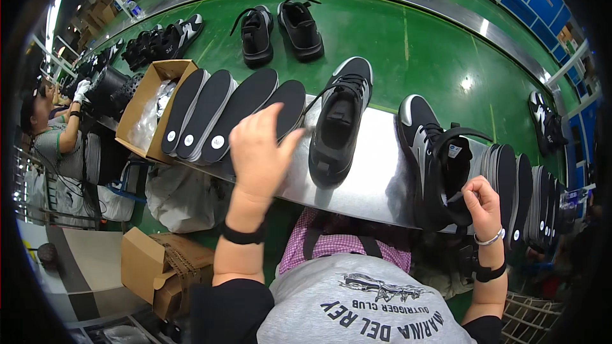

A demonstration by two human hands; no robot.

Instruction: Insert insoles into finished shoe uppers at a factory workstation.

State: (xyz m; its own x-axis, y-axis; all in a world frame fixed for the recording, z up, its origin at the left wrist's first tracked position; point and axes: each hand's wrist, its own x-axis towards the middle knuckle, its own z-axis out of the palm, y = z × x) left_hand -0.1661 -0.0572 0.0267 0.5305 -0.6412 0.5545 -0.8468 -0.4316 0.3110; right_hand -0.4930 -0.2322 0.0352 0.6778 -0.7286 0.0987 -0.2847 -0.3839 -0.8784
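Observation:
My left hand [260, 153] is open, slightly blurred, with thumb and fingers apart. It hovers over the near ends of the black insoles [245, 111], with nothing visible in it. Just right of it, a black sneaker [338, 130] with a grey toe sits on the metal bench, its opening facing up. Farther right, a second such sneaker [428, 165] has its strap [468, 132] sticking out sideways. At that shoe's heel collar is my right hand [482, 207], its fingers closed in a pinch. What lies between those fingertips is hidden.
A cardboard box [137, 118] with clear plastic inside stands left of the insoles. More insole stacks [503, 175] line the bench's right end. Beyond the bench, a pair of black shoes [257, 41] rests on the green surface. At the far left a co-worker [60, 134] handles dark items.

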